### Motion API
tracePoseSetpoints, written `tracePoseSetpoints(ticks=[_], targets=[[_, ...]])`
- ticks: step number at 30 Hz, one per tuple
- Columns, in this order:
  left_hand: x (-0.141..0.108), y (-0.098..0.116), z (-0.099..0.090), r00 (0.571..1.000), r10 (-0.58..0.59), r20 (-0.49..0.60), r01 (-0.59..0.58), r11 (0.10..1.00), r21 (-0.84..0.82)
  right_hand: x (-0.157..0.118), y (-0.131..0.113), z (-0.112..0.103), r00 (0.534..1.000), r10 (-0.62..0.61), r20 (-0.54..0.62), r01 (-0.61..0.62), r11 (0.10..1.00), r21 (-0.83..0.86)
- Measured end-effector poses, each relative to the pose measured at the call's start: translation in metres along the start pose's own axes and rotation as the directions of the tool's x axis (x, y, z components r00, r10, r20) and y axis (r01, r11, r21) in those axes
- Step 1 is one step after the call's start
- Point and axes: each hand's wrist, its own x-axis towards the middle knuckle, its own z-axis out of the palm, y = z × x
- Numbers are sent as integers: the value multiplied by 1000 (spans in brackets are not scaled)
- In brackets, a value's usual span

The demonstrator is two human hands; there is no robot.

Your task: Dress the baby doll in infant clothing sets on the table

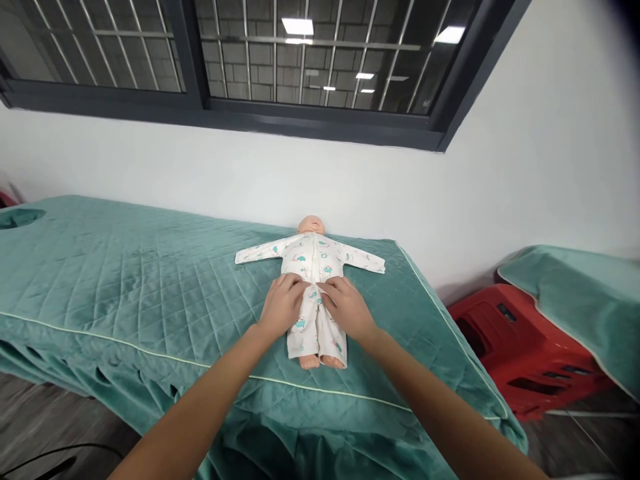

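A baby doll [311,225] lies on its back on the green quilted bed cover [150,267], its head near the wall. It wears a white patterned romper [302,257] with both sleeves spread outward, and its feet show below the leg cuffs. My left hand [284,303] is at the left side of the doll's waist, fingers curled onto the cloth. My right hand [347,307] mirrors it at the right side. Both hands' thumbs and fingertips pinch the romper near the front centre line, close together.
A white wall [225,167] and a dark-framed window [320,127] with bars stand behind the bed. To the right are red plastic stools [525,340] under another green cover [580,300]. A dark cable [85,445] runs at the lower left.
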Motion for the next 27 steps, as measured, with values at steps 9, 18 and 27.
tracePoseSetpoints(ticks=[9, 18, 27], targets=[[-23, -28, 20, 883, -466, -56, 443, 868, -226, 8, -15, -4, 1000, 8, 16, -7, 998, -70], [-24, -29, 13, 847, -531, -42, 501, 822, -271, 53, -28, -1, 972, -98, 212, 164, 931, -325], [-65, 8, -5, 882, -469, 45, 455, 824, -337, -14, -44, -21, 968, 9, 249, -32, 995, 89]])
